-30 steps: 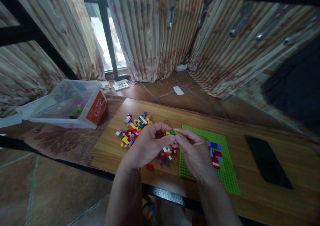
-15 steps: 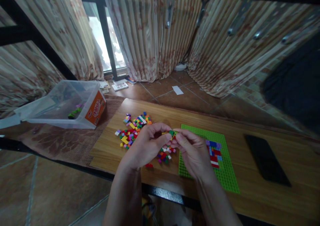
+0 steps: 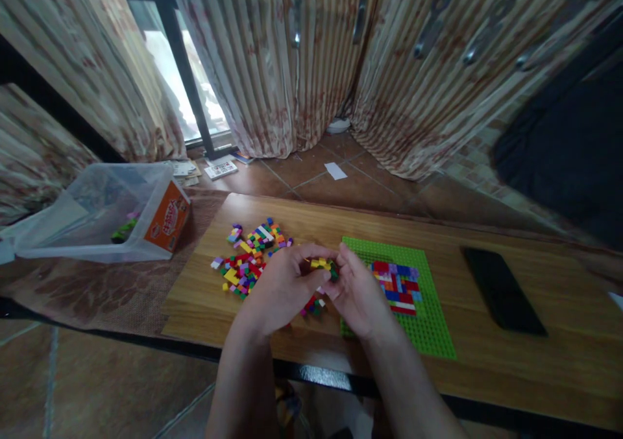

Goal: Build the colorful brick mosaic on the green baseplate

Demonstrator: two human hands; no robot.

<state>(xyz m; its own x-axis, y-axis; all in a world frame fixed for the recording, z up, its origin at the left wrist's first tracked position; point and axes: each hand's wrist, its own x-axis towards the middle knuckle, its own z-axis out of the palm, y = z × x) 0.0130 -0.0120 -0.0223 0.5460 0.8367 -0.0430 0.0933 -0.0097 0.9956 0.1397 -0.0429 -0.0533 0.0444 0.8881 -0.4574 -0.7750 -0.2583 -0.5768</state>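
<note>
Over the table my left hand (image 3: 282, 286) is closed on a small cluster of yellow and green toy bricks (image 3: 321, 265), pinched between thumb and fingers. My right hand (image 3: 359, 293) is cupped right beside the green end, its thumb raised away from its curled fingers. Whether anything lies in its palm is hidden. Beneath and left of my hands spreads a pile of loose multicoloured bricks (image 3: 248, 267). Partly behind my right hand lies a green baseplate (image 3: 428, 322), bearing a patch of red, blue, purple and white bricks (image 3: 402, 286).
A black phone-like slab (image 3: 503, 290) lies right of the baseplate on the wooden table (image 3: 302, 215). At the left stands a clear plastic box (image 3: 121, 199) with an orange label and a few green pieces inside. Striped curtains (image 3: 282, 89) hang beyond, with papers (image 3: 221, 168) on the floor.
My right thumb has lifted from the green brick, and that hand has opened somewhat. The cluster has turned, showing more yellow. The camera view has shifted, so the surroundings sit farther left.
</note>
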